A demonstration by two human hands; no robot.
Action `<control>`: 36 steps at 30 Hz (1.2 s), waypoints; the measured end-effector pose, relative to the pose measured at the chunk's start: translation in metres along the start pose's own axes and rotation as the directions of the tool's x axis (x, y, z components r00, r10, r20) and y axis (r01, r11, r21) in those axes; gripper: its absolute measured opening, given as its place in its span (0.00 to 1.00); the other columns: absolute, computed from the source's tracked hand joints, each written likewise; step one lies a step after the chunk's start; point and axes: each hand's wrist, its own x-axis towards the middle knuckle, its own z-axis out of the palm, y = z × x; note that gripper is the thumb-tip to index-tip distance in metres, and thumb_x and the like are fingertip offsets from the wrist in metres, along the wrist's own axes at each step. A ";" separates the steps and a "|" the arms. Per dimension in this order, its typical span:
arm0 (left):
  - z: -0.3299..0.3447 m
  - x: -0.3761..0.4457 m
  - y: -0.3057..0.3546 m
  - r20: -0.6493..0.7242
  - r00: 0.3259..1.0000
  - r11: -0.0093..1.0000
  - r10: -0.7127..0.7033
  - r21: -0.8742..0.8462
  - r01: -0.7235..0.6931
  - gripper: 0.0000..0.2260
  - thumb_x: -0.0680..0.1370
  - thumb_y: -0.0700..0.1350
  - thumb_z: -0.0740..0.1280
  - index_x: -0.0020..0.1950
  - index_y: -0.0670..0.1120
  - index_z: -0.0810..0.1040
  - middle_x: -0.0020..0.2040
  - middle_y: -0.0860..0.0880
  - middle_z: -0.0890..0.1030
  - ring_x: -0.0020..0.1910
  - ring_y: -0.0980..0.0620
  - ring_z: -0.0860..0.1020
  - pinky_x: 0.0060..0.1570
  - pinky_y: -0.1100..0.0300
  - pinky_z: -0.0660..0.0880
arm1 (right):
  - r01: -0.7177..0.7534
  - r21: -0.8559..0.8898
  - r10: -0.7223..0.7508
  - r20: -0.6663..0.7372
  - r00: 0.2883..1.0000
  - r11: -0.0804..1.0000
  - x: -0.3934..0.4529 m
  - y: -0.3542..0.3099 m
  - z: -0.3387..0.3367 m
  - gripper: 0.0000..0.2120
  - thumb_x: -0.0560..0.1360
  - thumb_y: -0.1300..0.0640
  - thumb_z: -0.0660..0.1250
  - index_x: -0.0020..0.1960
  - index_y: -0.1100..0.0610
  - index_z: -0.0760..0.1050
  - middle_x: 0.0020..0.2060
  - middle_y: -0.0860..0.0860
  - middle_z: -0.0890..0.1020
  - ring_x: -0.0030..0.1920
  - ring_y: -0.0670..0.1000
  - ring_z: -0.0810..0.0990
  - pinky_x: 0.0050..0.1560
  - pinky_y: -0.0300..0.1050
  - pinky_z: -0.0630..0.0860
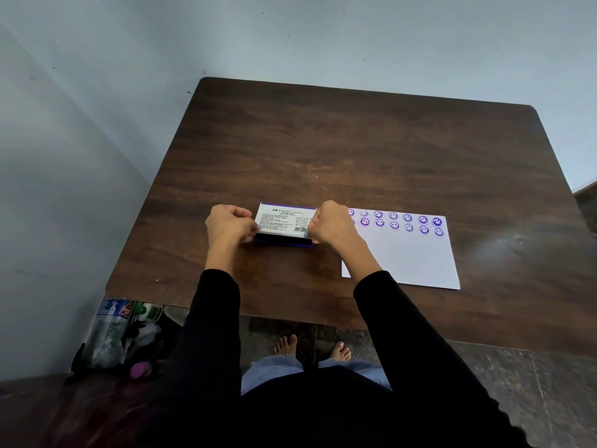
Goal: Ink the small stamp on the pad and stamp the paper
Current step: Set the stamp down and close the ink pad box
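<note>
Both hands grip the stamp pad (284,221): left hand (230,225) and right hand (329,225) pinch its white, printed lid ends, lid tilted over the purple base.

A white-labelled purple stamp pad (284,221), white paper (403,253) with purple smiley prints, dark brown wood-grain table (323,140).
</note>
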 end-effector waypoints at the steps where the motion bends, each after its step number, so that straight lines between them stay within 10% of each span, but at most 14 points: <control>1: 0.001 -0.001 -0.001 -0.006 1.000 1.000 -0.001 0.007 0.001 0.10 0.68 0.30 0.73 0.43 0.41 0.78 0.43 0.39 0.82 0.32 0.49 0.81 0.30 0.60 0.81 | 0.000 -0.014 0.000 -0.008 1.000 1.000 0.000 0.001 0.003 0.08 0.68 0.66 0.66 0.33 0.60 0.70 0.38 0.61 0.76 0.43 0.57 0.75 0.35 0.42 0.69; 13: 0.010 -0.002 -0.004 -0.082 0.997 0.997 0.006 0.080 0.001 0.10 0.65 0.34 0.75 0.38 0.48 0.79 0.47 0.40 0.84 0.47 0.43 0.83 0.52 0.51 0.80 | 0.069 -0.064 -0.075 -0.101 0.992 0.996 0.008 0.011 0.019 0.09 0.73 0.65 0.61 0.49 0.67 0.76 0.52 0.65 0.80 0.53 0.65 0.78 0.47 0.49 0.75; 36: 0.012 -0.002 -0.004 -0.072 0.997 0.993 -0.005 0.118 0.014 0.10 0.67 0.31 0.72 0.38 0.46 0.79 0.40 0.43 0.83 0.37 0.45 0.83 0.50 0.52 0.81 | 0.074 -0.014 -0.075 -0.072 0.995 0.997 0.009 0.024 0.010 0.06 0.69 0.62 0.71 0.43 0.64 0.78 0.44 0.62 0.82 0.47 0.60 0.80 0.47 0.46 0.78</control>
